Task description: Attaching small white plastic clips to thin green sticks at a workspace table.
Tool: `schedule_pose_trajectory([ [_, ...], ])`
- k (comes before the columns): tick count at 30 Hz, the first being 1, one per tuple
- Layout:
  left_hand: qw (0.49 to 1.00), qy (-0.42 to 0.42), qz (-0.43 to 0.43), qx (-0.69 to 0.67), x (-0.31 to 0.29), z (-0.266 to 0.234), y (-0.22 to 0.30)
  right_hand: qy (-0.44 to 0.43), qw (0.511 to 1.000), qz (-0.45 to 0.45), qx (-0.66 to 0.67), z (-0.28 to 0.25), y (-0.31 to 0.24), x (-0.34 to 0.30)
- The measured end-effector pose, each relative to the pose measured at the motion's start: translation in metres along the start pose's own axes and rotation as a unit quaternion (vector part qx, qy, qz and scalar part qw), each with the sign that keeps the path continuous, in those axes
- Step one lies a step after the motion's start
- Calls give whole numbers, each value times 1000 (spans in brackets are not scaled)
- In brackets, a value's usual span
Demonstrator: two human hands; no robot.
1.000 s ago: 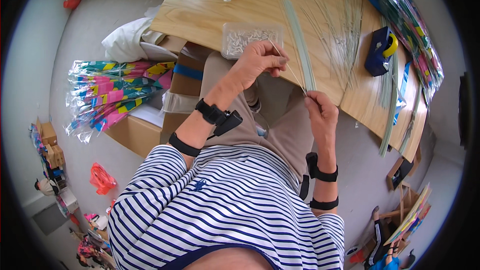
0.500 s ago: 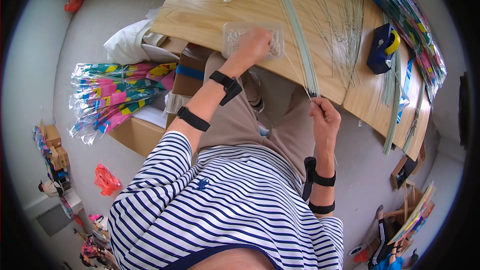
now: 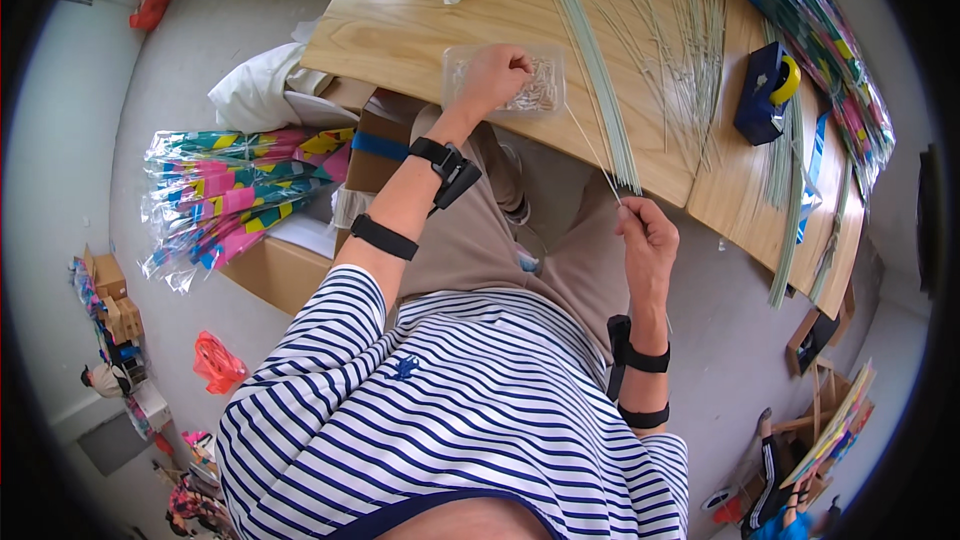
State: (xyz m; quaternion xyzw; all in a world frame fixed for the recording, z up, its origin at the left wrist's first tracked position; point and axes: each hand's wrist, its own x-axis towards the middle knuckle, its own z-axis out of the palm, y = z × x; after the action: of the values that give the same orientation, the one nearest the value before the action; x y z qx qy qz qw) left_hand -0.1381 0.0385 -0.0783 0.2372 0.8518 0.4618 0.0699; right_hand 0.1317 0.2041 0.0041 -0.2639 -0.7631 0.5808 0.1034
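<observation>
My left hand (image 3: 494, 78) is over a clear plastic box (image 3: 450, 90) on the near edge of the table. Its fingers are curled together, and anything between them is too small to make out. Small whitish pieces (image 3: 540, 90) lie loose in the box. My right hand (image 3: 650, 232), just off the table edge, pinches the near end of a thin pale rod (image 3: 593, 152), which slants up toward the box. Beside that rod, a bundle of similar pale green rods (image 3: 600, 80) lies on the table, its dark-tipped ends jutting past the edge.
More thin rods (image 3: 690, 60) are spread on the wooden table (image 3: 400, 0). At the right stand a blue tape dispenser (image 3: 762, 100) and plastic-wrapped colourful bundles (image 3: 830, 50). Left of my legs, another wrapped colourful bundle (image 3: 235, 195) rests on a cardboard box (image 3: 270, 275).
My left hand has shifted slightly left and up over the box, uncovering more of the small pieces. My right hand keeps its pinch on the rod, almost in place.
</observation>
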Motion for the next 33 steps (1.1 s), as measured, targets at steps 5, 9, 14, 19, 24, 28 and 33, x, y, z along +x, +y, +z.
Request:
schedule_pose_trajectory([
  [5,979,-21,-127,-160,-5,-15,14,0,1000,6,-3,1,3,1],
  [9,947,-29,-168,-273,-12,-29,20,-3,1000,5,-3,2,2,1],
  [14,841,-47,-232,-486,-30,-37,44,-6,1000,1,9,2,-10,2],
  [19,783,-92,-209,-578,-68,-21,86,-3,998,-11,56,18,-47,13],
  [24,789,-124,-157,-581,-91,-12,123,-19,990,-59,128,32,-69,23],
  [28,794,-127,-141,-578,-100,-12,132,-27,990,-71,118,31,-64,24],
  [33,808,-172,-159,-541,-100,-23,132,-54,991,-120,24,21,-63,20],
])
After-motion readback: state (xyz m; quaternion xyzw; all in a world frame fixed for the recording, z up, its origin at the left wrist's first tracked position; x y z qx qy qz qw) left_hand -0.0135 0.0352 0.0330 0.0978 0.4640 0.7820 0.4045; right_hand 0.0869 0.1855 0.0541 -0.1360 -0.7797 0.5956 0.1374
